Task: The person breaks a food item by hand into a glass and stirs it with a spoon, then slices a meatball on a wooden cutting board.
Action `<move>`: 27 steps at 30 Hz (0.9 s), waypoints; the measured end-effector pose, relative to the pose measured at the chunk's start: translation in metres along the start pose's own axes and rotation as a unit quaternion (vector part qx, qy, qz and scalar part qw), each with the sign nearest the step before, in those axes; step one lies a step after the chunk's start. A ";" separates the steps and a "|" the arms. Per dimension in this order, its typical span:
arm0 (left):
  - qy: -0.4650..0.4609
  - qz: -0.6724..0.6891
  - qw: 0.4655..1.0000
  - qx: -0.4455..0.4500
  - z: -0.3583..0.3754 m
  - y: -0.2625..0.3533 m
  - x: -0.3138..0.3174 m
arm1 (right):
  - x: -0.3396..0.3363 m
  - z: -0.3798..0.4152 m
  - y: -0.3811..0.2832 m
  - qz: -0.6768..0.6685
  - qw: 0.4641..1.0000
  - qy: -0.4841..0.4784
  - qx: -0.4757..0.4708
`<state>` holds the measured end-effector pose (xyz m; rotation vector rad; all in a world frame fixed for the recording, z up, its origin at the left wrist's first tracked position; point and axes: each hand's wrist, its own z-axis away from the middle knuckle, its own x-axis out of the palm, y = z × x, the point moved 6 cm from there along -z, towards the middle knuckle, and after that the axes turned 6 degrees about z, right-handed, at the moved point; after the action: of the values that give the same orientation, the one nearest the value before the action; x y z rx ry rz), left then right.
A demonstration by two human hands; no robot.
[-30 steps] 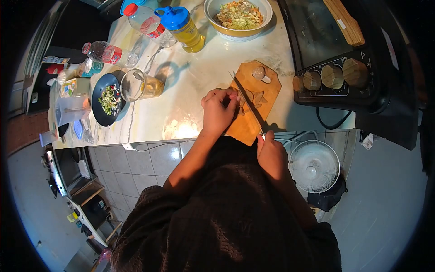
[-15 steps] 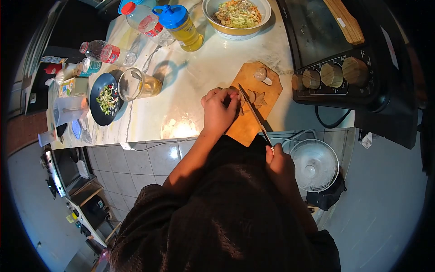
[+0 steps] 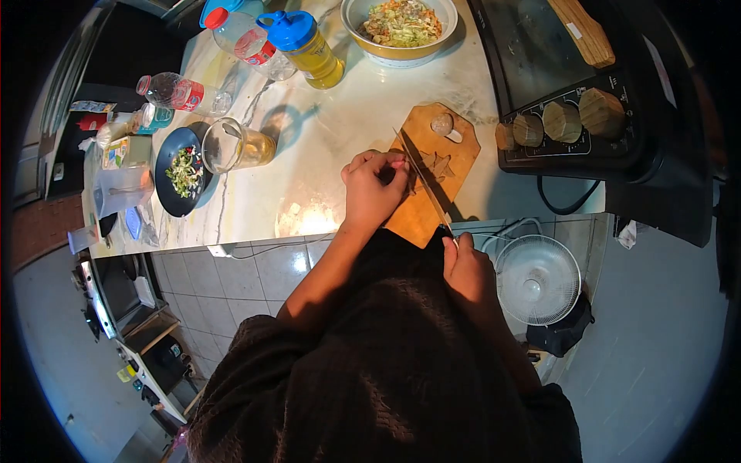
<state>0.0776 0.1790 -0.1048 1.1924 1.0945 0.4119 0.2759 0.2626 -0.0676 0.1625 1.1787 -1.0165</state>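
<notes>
At the pale marbled counter's [image 3: 332,139] near edge, the right grip [image 3: 468,266] closes round a long metal knife [image 3: 427,184]. Left of its blade, the left grip [image 3: 372,185] presses together, contents hidden; brown slices [image 3: 441,167] lie right, on a wooden board [image 3: 461,164].

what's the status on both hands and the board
Right hand gripping knife, blade over cutting board. Left hand pinching food at the blade, mostly hidden by fingers. Brown slices and whole mushroom beyond the blade.
</notes>
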 end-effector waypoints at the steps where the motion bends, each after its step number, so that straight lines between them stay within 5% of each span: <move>1: -0.001 0.000 1.000 0.001 0.000 -0.001 0.000 | 0.000 0.000 -0.001 -0.001 1.000 0.003 -0.005; 27: 0.000 0.017 1.000 0.011 -0.003 -0.004 -0.001 | 0.014 -0.008 -0.005 0.051 0.998 -0.007 0.037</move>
<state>0.0736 0.1782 -0.1072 1.2328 1.0826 0.4274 0.2671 0.2569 -0.0807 0.2701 1.1107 -0.9707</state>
